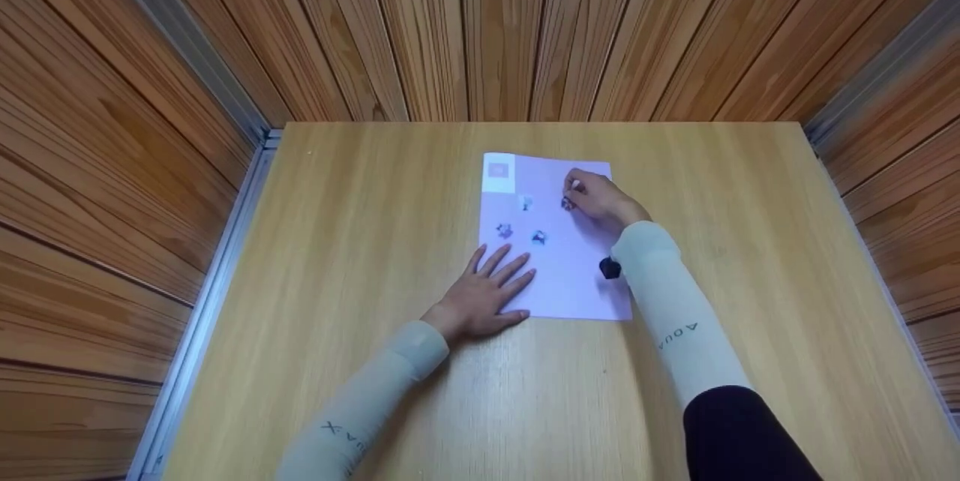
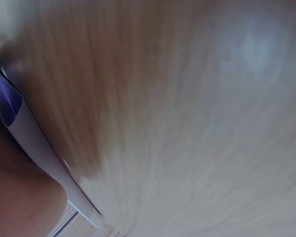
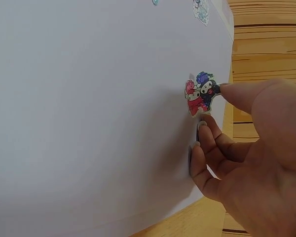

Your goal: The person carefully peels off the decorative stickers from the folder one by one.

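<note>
Your right hand (image 1: 598,198) pinches the sticker (image 3: 200,97); touch only its rim, your spread left hand (image 1: 480,301) steadying the sheet (image 1: 574,278).

Dark lettering on both pale sleeves: AQUA along the right sleeve (image 1: 679,308), final A curving out at the edge; on the left sleeve (image 1: 367,398), a legible X at the line's left end, neighbouring letters unclear.
</note>
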`<state>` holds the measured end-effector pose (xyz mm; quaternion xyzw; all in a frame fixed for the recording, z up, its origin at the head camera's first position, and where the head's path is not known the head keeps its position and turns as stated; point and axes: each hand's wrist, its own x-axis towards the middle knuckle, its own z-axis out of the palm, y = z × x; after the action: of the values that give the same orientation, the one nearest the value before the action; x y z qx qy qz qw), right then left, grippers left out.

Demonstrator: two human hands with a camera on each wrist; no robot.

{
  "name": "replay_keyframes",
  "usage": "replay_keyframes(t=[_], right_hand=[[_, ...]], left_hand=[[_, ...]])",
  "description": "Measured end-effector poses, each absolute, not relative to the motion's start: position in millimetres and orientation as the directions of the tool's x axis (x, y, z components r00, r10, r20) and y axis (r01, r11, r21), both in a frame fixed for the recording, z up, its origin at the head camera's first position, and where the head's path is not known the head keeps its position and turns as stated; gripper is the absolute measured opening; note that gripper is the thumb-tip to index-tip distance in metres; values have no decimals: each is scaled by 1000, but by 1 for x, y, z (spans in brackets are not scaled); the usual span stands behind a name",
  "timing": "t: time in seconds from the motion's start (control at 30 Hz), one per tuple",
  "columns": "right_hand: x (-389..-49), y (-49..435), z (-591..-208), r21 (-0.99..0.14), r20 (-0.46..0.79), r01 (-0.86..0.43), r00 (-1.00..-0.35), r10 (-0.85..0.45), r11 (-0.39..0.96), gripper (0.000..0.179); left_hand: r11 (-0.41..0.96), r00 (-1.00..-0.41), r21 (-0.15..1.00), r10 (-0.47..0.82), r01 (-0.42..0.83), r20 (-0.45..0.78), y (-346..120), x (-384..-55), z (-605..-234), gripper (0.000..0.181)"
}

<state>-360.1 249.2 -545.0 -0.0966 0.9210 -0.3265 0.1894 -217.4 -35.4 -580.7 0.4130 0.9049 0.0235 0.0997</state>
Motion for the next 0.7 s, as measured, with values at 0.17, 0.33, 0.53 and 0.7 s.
replay_keyframes(t=[0.17, 0.33, 0.53, 0.7], right_hand=[[-359, 250, -543, -649, -285, -36, -915, -286, 760, 17], [-357, 252, -544, -670, -302, 7, -916, -263, 743, 18], [-354, 254, -544, -689, -315, 47, -918, -240, 723, 18], [-351, 255, -543, -700, -318, 62, -919, -232, 712, 18]], left_hand=[[660, -641, 128, 750, 740, -162, -34, -217, -580, 75], [657, -640, 120, 753, 745, -151, -35, -216, -580, 74], [655, -637, 139, 756, 743, -152, -35, -215, -581, 75], [655, -638, 144, 755, 742, -151, -35, -216, -581, 76]])
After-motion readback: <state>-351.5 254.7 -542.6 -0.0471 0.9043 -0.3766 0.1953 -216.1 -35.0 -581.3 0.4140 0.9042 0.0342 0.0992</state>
